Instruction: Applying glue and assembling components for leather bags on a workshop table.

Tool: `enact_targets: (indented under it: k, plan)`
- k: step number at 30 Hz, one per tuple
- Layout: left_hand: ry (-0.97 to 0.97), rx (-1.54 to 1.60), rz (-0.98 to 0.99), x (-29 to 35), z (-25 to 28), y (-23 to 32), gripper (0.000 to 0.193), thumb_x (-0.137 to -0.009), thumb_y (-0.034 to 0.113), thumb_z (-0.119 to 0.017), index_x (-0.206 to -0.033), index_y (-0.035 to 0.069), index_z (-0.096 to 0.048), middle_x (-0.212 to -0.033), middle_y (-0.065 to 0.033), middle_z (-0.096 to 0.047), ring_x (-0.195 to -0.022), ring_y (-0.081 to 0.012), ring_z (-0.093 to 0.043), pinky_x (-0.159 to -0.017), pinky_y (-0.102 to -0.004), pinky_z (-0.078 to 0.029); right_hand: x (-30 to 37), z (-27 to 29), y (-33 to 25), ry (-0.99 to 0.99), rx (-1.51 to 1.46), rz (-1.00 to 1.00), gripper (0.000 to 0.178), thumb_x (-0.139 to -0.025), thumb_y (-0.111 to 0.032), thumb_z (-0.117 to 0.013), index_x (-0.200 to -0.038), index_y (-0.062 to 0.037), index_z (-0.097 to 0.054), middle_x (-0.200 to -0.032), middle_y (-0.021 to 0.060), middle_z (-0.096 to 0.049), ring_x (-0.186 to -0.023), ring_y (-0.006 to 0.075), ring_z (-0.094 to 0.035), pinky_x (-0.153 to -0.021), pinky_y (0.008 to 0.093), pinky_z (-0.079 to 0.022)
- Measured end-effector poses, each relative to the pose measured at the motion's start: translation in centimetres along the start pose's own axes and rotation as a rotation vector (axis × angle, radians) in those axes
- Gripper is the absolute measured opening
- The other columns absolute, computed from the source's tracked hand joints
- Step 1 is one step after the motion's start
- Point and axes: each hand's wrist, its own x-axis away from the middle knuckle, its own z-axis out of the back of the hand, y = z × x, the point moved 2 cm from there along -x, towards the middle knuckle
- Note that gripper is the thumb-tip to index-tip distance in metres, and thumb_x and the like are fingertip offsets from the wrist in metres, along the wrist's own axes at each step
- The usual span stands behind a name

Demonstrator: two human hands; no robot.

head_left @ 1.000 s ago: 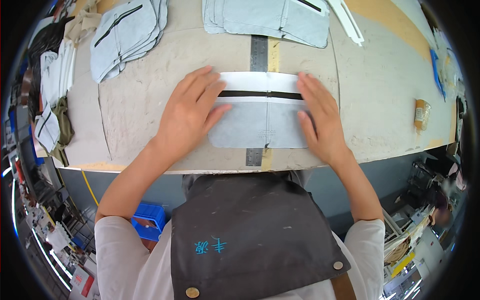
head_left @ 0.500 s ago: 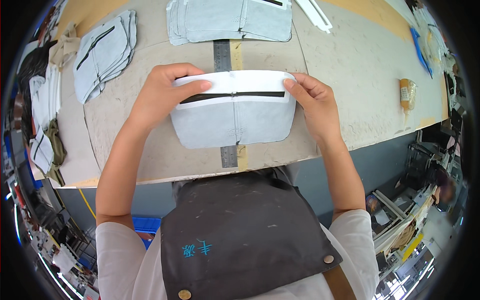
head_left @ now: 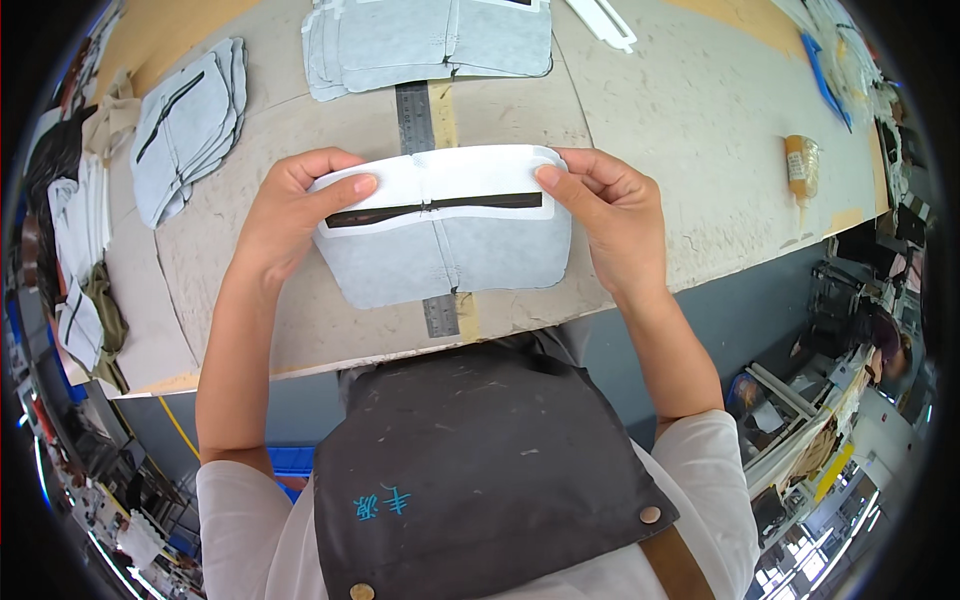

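Between my two hands is a pale grey fabric panel (head_left: 400, 268) with rounded corners, a centre seam and a dark zipper slot (head_left: 490, 203) framed in white. A white strip (head_left: 460, 170) runs along its upper edge. My left hand (head_left: 300, 205) pinches the upper left corner, thumb on top and fingers behind. At the upper right corner my right hand (head_left: 610, 200) pinches it the same way. Under the panel a steel ruler (head_left: 441, 318) lies on the table beside a tan tape strip (head_left: 467, 315). The fingertips behind the panel are hidden.
A stack of similar panels (head_left: 385, 50) lies beyond my hands, and another stack (head_left: 190, 130) at the far left. White strips (head_left: 603, 25) sit at the back. A glue bottle (head_left: 800, 168) and a blue tool (head_left: 825, 85) lie to the right. The table's front edge (head_left: 540, 330) is near my apron.
The view has shifted slightly, so the table and stacks appear moved left. Both hands keep their pinch on the panel, which now tilts a little more, its zipper slot showing wider.
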Motion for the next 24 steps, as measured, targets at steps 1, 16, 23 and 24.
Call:
enact_targets:
  k: [1, 16, 23, 24]
  plan:
    - [-0.001, 0.001, 0.001, 0.0, 0.0, 0.0, 0.014, -0.082, 0.016, -0.077, -0.091, 0.005, -0.072, -0.083, -0.0004, -0.069, -0.079, -0.0089, -0.060, -0.079, -0.0254, -0.044, 0.0, 0.0, 0.0, 0.001, 0.001, -0.001, 0.021, -0.087, -0.011, -0.074, -0.103, 0.0024, -0.071, -0.087, 0.0060, -0.073, -0.075, 0.0058, -0.063, -0.067, 0.0198, -0.049]
    - [-0.037, 0.033, 0.017, -0.1, 0.1, -0.4, 0.018, -0.084, 0.015, -0.077, -0.097, 0.006, -0.068, -0.088, -0.0022, -0.069, -0.078, -0.0092, -0.064, -0.073, -0.0262, -0.053, 0.2, -0.2, 0.3, 0.036, 0.030, 0.058, 0.017, -0.089, -0.010, -0.072, -0.102, 0.0005, -0.071, -0.084, 0.0049, -0.072, -0.073, 0.0049, -0.063, -0.065, 0.0188, -0.049]
    - [-0.037, 0.051, 0.039, 0.6, -1.0, 0.5, 0.016, -0.085, 0.018, -0.076, -0.093, 0.005, -0.071, -0.084, -0.0012, -0.069, -0.079, -0.0097, -0.061, -0.077, -0.0252, -0.047, 0.1, 0.1, 1.1, 0.076, 0.065, 0.034, 0.021, -0.090, -0.013, -0.072, -0.104, 0.0010, -0.070, -0.085, 0.0037, -0.071, -0.074, 0.0046, -0.061, -0.065, 0.0196, -0.047]
    - [-0.043, 0.058, 0.041, 0.7, -1.1, 0.6, 0.017, -0.085, 0.018, -0.076, -0.094, 0.004, -0.071, -0.085, -0.0015, -0.069, -0.079, -0.0100, -0.061, -0.077, -0.0252, -0.047, 0.0, 0.3, 1.3, 0.089, 0.078, 0.043, 0.021, -0.090, -0.014, -0.071, -0.105, 0.0010, -0.070, -0.086, 0.0034, -0.071, -0.074, 0.0046, -0.061, -0.066, 0.0197, -0.047]
